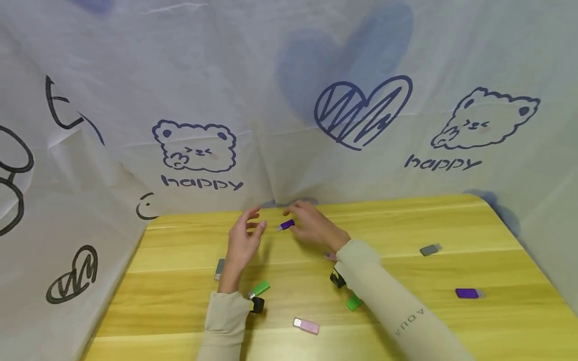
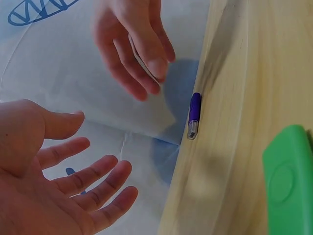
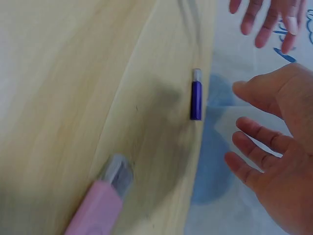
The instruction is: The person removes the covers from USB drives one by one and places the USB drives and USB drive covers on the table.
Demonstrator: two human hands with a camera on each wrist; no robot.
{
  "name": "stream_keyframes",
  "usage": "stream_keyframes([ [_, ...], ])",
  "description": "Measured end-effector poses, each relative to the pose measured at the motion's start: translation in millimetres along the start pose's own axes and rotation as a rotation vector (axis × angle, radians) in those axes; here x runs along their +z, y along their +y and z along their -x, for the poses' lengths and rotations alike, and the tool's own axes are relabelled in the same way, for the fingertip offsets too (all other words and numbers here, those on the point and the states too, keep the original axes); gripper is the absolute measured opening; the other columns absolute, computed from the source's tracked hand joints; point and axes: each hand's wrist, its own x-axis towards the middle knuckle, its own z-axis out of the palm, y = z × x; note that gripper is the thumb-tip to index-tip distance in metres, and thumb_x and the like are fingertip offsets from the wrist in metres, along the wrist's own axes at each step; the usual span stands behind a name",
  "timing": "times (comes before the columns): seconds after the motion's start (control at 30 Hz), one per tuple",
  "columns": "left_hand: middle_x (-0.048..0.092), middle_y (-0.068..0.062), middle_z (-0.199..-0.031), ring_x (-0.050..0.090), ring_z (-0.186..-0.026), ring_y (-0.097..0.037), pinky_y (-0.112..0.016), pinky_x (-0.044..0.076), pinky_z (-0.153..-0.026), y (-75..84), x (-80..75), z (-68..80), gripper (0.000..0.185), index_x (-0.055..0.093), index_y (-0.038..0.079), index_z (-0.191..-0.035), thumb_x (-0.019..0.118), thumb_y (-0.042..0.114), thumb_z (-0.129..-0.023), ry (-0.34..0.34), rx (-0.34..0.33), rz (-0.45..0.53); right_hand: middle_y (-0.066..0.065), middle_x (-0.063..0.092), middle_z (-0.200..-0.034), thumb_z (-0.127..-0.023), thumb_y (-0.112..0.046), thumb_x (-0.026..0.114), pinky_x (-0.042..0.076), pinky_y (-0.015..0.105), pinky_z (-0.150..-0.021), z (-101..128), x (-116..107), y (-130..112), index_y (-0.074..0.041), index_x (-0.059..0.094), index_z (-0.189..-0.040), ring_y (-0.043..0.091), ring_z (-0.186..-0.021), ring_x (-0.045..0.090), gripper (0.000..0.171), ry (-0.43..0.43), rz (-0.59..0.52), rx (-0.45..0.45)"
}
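A purple USB stick (image 1: 286, 225) with a metal plug lies near the far edge of the table. In the left wrist view, that purple stick (image 2: 194, 107) rests on the wood by the edge. My left hand (image 1: 241, 243) hovers left of it, fingers spread and loosely bent, holding nothing. To its right is my right hand (image 1: 313, 225), fingers relaxed and apart; the right wrist view shows nothing between that hand's (image 3: 281, 142) fingers and a gap to the stick. A pink USB stick (image 1: 330, 256) is partly hidden by the right sleeve.
Around my arms lie a grey USB stick (image 1: 220, 269), two green ones (image 1: 260, 288), (image 1: 353, 302) and a pink one (image 1: 307, 326). Farther right are another grey stick (image 1: 430, 249) and a second purple stick (image 1: 468, 293). A printed cloth (image 1: 280, 100) hangs behind the table (image 1: 180, 311).
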Motion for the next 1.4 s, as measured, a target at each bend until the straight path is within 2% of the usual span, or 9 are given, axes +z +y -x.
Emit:
stream_keyframes([
  [0.13, 0.060, -0.025, -0.132, 0.066, -0.110, -0.041, -0.053, 0.056, -0.093, -0.9, -0.7, 0.7, 0.045, 0.053, 0.003, -0.144, 0.066, 0.007, -0.101, 0.014, -0.002, 0.016, 0.016, 0.061, -0.129, -0.094, -0.007, 0.071, 0.050, 0.044, -0.102, -12, 11, 2, -0.001, 0.065, -0.129, 0.030, -0.115, 0.059, 0.036, -0.058, 0.013, 0.020],
  [0.3, 0.060, -0.026, -0.132, 0.066, -0.109, -0.040, -0.052, 0.057, -0.092, -1.5, -3.3, 0.3, 0.047, 0.051, 0.004, -0.145, 0.065, 0.003, -0.100, 0.025, 0.000, 0.034, 0.015, 0.063, -0.126, -0.096, -0.007, 0.069, 0.049, 0.044, -0.104, -22, 23, 7, -0.001, 0.067, -0.126, 0.031, -0.115, 0.060, 0.030, -0.095, 0.043, 0.025],
  [0.47, 0.060, -0.026, -0.131, 0.066, -0.108, -0.041, -0.052, 0.057, -0.093, -2.4, -3.9, 0.3, 0.046, 0.052, 0.002, -0.144, 0.065, 0.004, -0.100, 0.031, -0.006, 0.039, 0.014, 0.065, -0.119, -0.096, -0.004, 0.070, 0.050, 0.043, -0.101, -29, 29, 9, 0.001, 0.071, -0.119, 0.030, -0.109, 0.061, 0.024, -0.097, 0.057, -0.010],
  [0.67, 0.060, -0.025, -0.131, 0.066, -0.109, -0.042, -0.052, 0.057, -0.092, -1.6, -1.6, 1.0, 0.043, 0.053, 0.003, -0.143, 0.064, 0.009, -0.102, 0.040, 0.004, 0.020, 0.012, 0.067, -0.102, -0.092, -0.001, 0.074, 0.053, 0.042, -0.092, -32, 32, 13, 0.001, 0.076, -0.103, 0.027, -0.097, 0.064, 0.011, -0.057, 0.083, -0.055],
  [0.87, 0.060, -0.024, -0.132, 0.065, -0.110, -0.042, -0.053, 0.057, -0.093, -0.5, -1.4, 2.3, 0.040, 0.054, 0.003, -0.143, 0.061, 0.012, -0.105, 0.026, 0.009, 0.002, 0.008, 0.069, -0.091, -0.090, -0.001, 0.077, 0.055, 0.038, -0.081, -31, 32, 16, -0.002, 0.074, -0.093, 0.020, -0.085, 0.062, 0.004, -0.052, 0.017, -0.014],
  [1.07, 0.060, -0.023, -0.130, 0.065, -0.109, -0.040, -0.052, 0.057, -0.092, 1.5, 1.4, 2.6, 0.036, 0.058, 0.001, -0.139, 0.061, 0.013, -0.105, 0.020, 0.015, -0.040, 0.006, 0.065, -0.084, -0.085, 0.006, 0.079, 0.051, 0.033, -0.072, -26, 28, 22, -0.003, 0.068, -0.087, 0.016, -0.076, 0.054, 0.014, -0.041, -0.059, -0.030],
  [1.23, 0.060, -0.025, -0.130, 0.066, -0.107, -0.040, -0.052, 0.058, -0.090, 2.9, 5.3, 1.6, 0.035, 0.058, 0.000, -0.138, 0.061, 0.012, -0.105, 0.018, 0.041, -0.055, 0.004, 0.064, -0.084, -0.084, 0.006, 0.078, 0.050, 0.031, -0.073, -16, 21, 23, -0.005, 0.067, -0.088, 0.015, -0.077, 0.054, 0.016, -0.025, -0.089, -0.019],
  [1.4, 0.061, -0.024, -0.128, 0.066, -0.108, -0.040, -0.054, 0.057, -0.091, 5.0, 7.2, 3.1, 0.035, 0.059, -0.001, -0.136, 0.063, 0.010, -0.103, 0.020, 0.060, -0.053, 0.005, 0.068, -0.092, -0.089, 0.004, 0.076, 0.054, 0.032, -0.079, -3, 11, 20, -0.002, 0.073, -0.100, 0.016, -0.083, 0.061, 0.012, 0.015, -0.171, 0.025],
])
